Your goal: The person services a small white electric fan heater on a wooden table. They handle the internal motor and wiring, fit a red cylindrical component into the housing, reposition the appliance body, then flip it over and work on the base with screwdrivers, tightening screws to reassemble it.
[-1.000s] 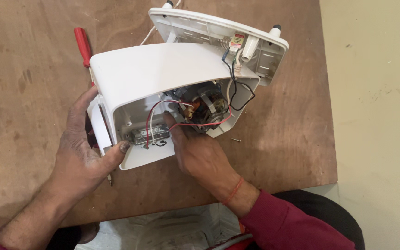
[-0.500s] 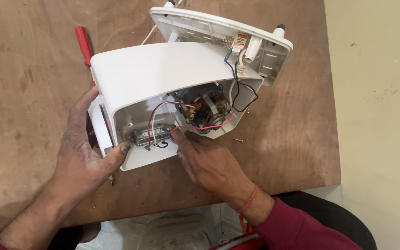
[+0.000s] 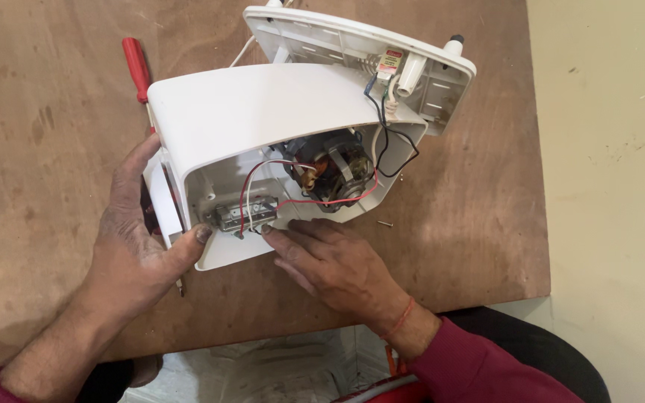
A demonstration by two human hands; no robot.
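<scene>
A person's left hand [image 3: 132, 250] is gripping the opened white housing [image 3: 263, 119] while right hand [image 3: 334, 261] fingertips are resting, uncurled, at its switch block [image 3: 244, 216]. Base plate [image 3: 360, 52] is lying detached beyond, motor [image 3: 330, 168] exposed, wires still connected, screwdriver [image 3: 137, 69] lying idle.

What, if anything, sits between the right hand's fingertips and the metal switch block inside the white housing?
Nothing solid. The right hand has its fingertips at the housing's open edge, right beside the metal switch block. Only red and white wires cross the block's front. The left hand grips the white housing from the side.
</scene>
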